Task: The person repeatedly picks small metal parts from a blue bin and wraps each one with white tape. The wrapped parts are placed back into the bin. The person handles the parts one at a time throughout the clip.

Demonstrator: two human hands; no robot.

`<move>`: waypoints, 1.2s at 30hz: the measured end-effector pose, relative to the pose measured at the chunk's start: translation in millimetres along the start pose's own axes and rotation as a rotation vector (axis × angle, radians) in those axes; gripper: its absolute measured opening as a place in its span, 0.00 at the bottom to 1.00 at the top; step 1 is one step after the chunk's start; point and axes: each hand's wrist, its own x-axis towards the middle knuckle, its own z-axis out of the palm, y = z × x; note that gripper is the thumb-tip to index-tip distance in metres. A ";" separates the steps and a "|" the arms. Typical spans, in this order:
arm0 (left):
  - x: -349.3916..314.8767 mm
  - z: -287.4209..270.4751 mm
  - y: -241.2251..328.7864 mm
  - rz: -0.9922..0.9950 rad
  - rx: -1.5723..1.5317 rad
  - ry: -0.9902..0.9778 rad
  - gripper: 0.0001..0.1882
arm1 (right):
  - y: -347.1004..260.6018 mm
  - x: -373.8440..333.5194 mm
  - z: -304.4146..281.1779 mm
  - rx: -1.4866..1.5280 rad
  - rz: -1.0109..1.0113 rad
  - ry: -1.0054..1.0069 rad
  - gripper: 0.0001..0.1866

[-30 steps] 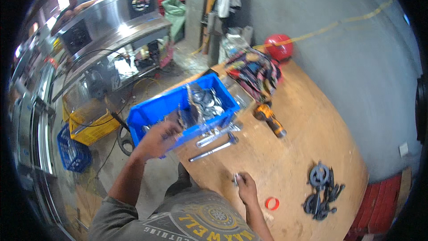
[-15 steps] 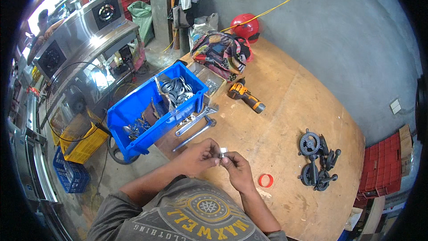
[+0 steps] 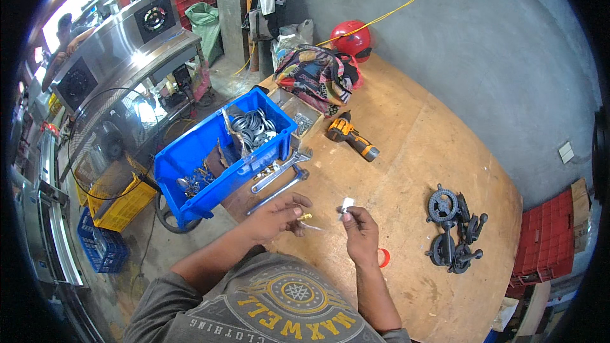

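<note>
My left hand (image 3: pixel 279 217) pinches a small brass fitting (image 3: pixel 306 216) between thumb and fingers, over the table's near edge. From it a thin whitish strip (image 3: pixel 312 226) trails toward the right. My right hand (image 3: pixel 361 235), a short way off, is closed on a small white roll of thread seal tape (image 3: pixel 347 204), held up by thumb and forefinger. A red plastic ring (image 3: pixel 384 257) lies on the table, partly covered by the right wrist.
Left of my hands stands a blue bin (image 3: pixel 222 159) of metal rings and small parts. Beside it lie an adjustable wrench (image 3: pixel 279 171) and another wrench (image 3: pixel 279 190). A cordless drill (image 3: pixel 353 138) lies farther off; black burner parts (image 3: pixel 448 228) sit right. Behind are a patterned cloth bag (image 3: pixel 314 76) and red helmet (image 3: pixel 351 39).
My hands, together before, have drawn apart. The right one moved right with the white roll; the left stayed nearly in place, and the brass fitting and trailing strip now show.
</note>
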 end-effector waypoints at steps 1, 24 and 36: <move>-1.6 -0.7 -1.2 -0.010 -0.116 0.033 0.14 | 0.6 1.3 -3.7 -0.127 -0.082 0.050 0.09; -22.6 34.6 19.5 0.077 0.864 -0.017 0.20 | -14.7 -16.6 13.2 -0.098 -0.133 -0.141 0.08; -14.0 39.1 26.8 0.107 1.054 -0.158 0.21 | -17.3 -25.0 17.2 0.081 -0.097 -0.364 0.07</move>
